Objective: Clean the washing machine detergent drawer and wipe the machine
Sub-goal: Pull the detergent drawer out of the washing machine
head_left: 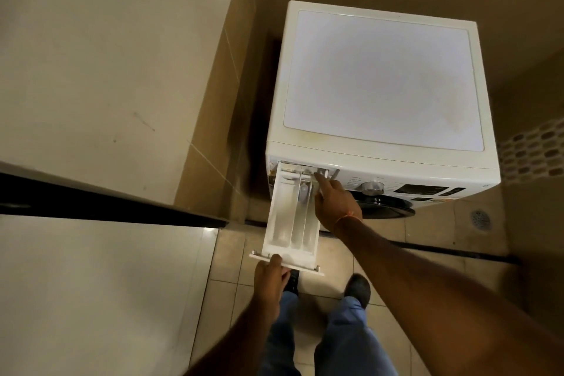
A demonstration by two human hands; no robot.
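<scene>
A white front-loading washing machine (381, 76) stands against the tiled wall. Its white detergent drawer (283, 223) is pulled far out from the top left of the front panel, showing three long compartments. My left hand (270, 279) grips the drawer's front handle plate from below, thumb on top. My right hand (334, 203) reaches to the drawer's back right, with its index finger stretched onto the rear of the right compartment near the drawer opening and the other fingers curled.
A pale counter or cabinet (100, 284) with a dark edge fills the left. The control knob (371, 188) and dark door (386, 207) sit right of the drawer. A floor drain (480, 218) lies at right. My legs and shoes stand on beige tiles.
</scene>
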